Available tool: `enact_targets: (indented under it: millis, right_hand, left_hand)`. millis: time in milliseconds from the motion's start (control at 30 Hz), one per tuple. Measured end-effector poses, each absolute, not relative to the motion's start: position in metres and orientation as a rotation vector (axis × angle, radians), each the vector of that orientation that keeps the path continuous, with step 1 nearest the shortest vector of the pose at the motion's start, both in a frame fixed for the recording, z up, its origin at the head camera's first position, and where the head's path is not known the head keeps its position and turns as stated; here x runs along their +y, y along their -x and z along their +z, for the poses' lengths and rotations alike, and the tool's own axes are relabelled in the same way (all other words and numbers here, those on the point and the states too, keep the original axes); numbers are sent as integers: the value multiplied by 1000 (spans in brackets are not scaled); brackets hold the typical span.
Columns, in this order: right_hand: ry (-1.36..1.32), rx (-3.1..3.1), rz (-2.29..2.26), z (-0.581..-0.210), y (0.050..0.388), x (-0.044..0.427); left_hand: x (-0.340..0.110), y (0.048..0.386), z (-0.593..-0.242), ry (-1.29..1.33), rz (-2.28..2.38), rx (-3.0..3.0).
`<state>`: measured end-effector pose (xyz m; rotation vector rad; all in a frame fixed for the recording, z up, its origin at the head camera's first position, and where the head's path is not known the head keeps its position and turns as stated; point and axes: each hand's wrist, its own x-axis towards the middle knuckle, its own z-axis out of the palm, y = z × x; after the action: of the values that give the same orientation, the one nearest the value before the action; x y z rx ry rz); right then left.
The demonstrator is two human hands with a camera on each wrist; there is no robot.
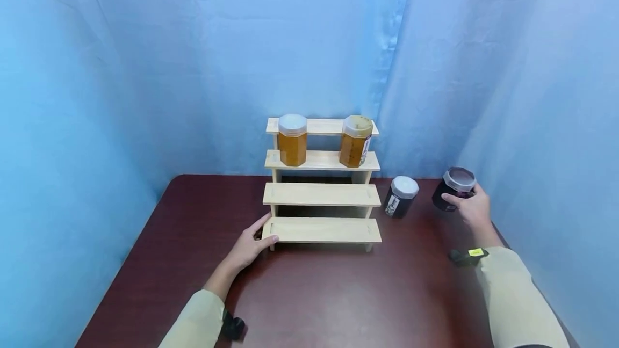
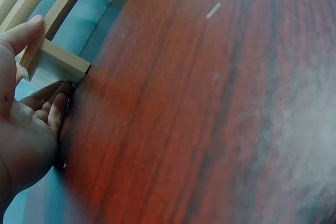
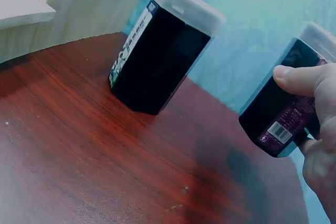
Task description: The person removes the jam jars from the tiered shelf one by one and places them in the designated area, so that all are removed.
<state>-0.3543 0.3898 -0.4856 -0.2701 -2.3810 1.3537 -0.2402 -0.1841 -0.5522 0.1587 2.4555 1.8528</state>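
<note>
A four-step wooden stand [image 1: 321, 194] stands on the table. My left hand [image 1: 246, 247] holds the left end of its lowest step, thumb on top; in the left wrist view the hand's [image 2: 29, 124] other fingers lie bent beside the leg [image 2: 65, 59]. At the right, my right hand [image 1: 474, 209] grips a dark jar [image 1: 442, 196] with a clear lid. The right wrist view shows the thumb of this hand [image 3: 320, 114] across the held jar [image 3: 278, 108], which hangs above the tabletop. Another dark jar [image 1: 398, 201], white-lidded, stands between the stand and the held jar.
Two amber jars, one at the left [image 1: 292, 144] and one at the right [image 1: 355, 144], stand on the stand's second step from the top. Blue curtains [image 1: 319, 42] hang behind and beside the dark red table [image 1: 338, 289].
</note>
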Motion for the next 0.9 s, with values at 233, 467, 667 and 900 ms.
enact_targets:
  millis: [233, 467, 667, 900]
  right_hand:
    - [327, -2409, 1377, -495, 360, 396]
    - [398, -2381, 1464, -512, 361, 400]
    - [459, -2405, 1456, -526, 358, 410]
    - [391, -2433, 1485, -526, 364, 402]
  left_hand:
    - [-180, 238, -543, -168, 1846, 2438]
    - [-177, 241, -554, -155, 1848, 2467]
    - [-174, 242, -557, -173, 1850, 2452]
    - [-178, 233, -537, -158, 1873, 2409]
